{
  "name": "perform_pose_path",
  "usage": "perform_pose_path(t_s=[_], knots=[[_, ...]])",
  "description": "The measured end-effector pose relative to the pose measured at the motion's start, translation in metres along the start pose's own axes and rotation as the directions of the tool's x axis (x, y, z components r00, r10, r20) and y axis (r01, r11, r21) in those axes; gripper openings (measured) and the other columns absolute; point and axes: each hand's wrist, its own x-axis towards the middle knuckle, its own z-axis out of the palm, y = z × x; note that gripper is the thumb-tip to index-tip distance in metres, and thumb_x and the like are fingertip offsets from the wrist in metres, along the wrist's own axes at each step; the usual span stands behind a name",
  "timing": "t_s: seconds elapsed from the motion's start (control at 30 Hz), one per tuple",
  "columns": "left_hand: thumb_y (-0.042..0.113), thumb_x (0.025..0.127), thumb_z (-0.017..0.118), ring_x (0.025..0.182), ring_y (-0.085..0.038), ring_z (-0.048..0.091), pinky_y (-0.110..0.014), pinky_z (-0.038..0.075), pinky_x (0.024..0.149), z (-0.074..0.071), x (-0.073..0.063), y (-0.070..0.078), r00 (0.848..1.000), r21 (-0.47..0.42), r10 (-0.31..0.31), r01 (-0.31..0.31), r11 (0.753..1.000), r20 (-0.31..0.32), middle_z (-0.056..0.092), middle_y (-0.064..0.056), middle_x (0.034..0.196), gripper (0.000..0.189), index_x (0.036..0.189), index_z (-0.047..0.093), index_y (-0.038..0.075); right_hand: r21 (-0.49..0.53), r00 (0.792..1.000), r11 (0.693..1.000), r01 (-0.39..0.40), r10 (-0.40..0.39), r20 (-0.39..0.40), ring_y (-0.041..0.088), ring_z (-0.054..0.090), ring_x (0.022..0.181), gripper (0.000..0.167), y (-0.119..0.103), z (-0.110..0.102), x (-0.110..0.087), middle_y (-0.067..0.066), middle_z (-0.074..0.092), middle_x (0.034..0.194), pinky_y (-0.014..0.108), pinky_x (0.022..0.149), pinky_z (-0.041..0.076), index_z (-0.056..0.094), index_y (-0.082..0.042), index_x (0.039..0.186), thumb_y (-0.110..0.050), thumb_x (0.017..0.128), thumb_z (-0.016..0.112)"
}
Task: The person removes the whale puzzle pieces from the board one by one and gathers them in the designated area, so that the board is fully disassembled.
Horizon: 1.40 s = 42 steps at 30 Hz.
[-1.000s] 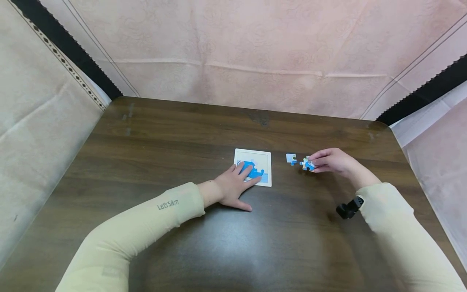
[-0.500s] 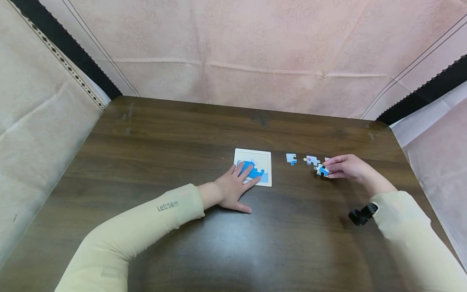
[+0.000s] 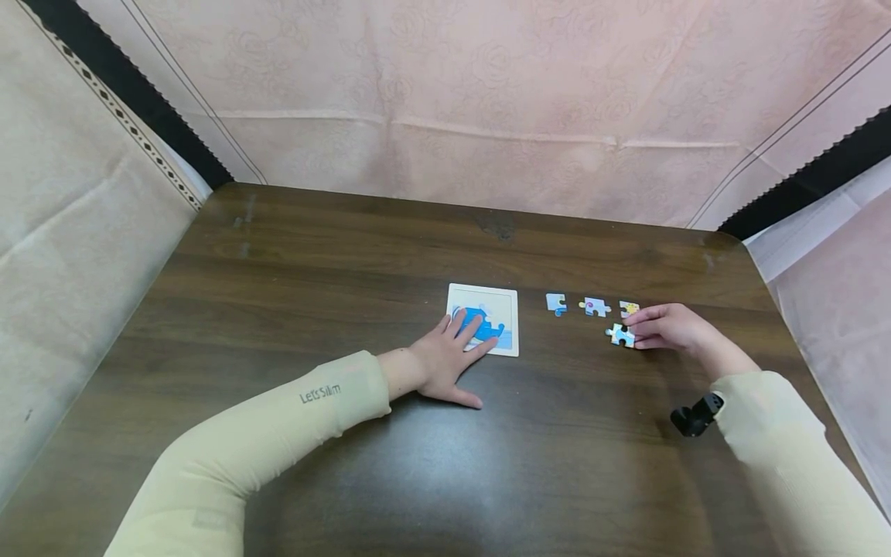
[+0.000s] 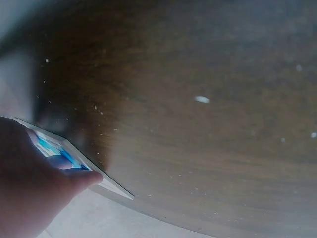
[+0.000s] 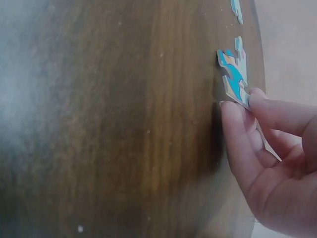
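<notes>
My left hand (image 3: 448, 363) rests with spread, straight fingers on a square, white-framed puzzle board (image 3: 480, 297) with a blue whale-like picture. The fingers cover part of that picture. In the left wrist view the hand (image 4: 37, 183) lies along the board's edge. Over to the right, my right hand (image 3: 671, 331) pinches a blue and white jigsaw piece (image 3: 619, 335) by its right side. Thumb and fingertips grip this piece (image 5: 234, 77) close over the table in the right wrist view. Just behind it lies a jigsaw piece with yellow on it (image 3: 629, 308), partly behind the fingers.
Two more jigsaw pieces lie in a row right of the board: a pale blue one (image 3: 555, 302) and one with a pink swirl (image 3: 595, 307). The dark wooden table (image 3: 348, 255) ends at a pale pink cloth (image 3: 445, 93) along the back.
My right hand has moved right and slightly toward me with the jigsaw piece, uncovering the swirl piece and the yellow one. The left hand stays on the board.
</notes>
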Motion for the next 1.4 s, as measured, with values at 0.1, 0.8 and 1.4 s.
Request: perform_pose_path(t_s=[0.1, 0.8, 1.4], knots=[[0.079, 0.08, 0.034, 0.145, -0.037, -0.001, -0.047, 0.01, 0.118, 0.0, 0.0, 0.0, 1.0, 0.003, -0.001, 0.001, 1.0, 0.004, -0.002, -0.012, 0.159, 0.093, 0.152, 0.001, 0.028, -0.011, 1.0, 1.0, 0.001, -0.001, -0.003, 0.005, 0.063, 0.075, 0.016, 0.002, -0.001, 0.0, -0.007, 0.061, 0.083, 0.024, 0.073, 0.056, 0.067, -0.01, 0.096, -0.002, 0.092, 0.054], [0.068, 0.086, 0.043, 0.145, -0.037, 0.007, -0.045, 0.013, 0.118, -0.005, -0.006, -0.016, 0.992, -0.142, 0.043, -0.06, 0.988, -0.12, 0.006, -0.009, 0.159, 0.084, 0.151, 0.017, 0.021, -0.158, 0.996, 0.987, 0.001, -0.015, -0.091, 0.003, 0.061, 0.077, 0.045, -0.012, -0.005, -0.003, -0.007, 0.06, 0.086, 0.027, 0.074, 0.056, 0.044, 0.015, 0.124, -0.022, 0.099, 0.045], [0.072, 0.085, 0.039, 0.146, -0.032, -0.003, -0.048, 0.007, 0.118, 0.013, -0.024, -0.026, 0.997, -0.109, 0.04, -0.047, 0.993, -0.069, -0.004, -0.008, 0.159, 0.088, 0.152, 0.006, 0.025, -0.243, 0.993, 0.963, 0.115, -0.115, 0.013, 0.016, 0.061, 0.089, 0.044, -0.072, 0.059, 0.017, 0.019, 0.059, 0.109, 0.033, 0.082, 0.055, 0.046, 0.011, 0.127, -0.023, 0.099, 0.045]])
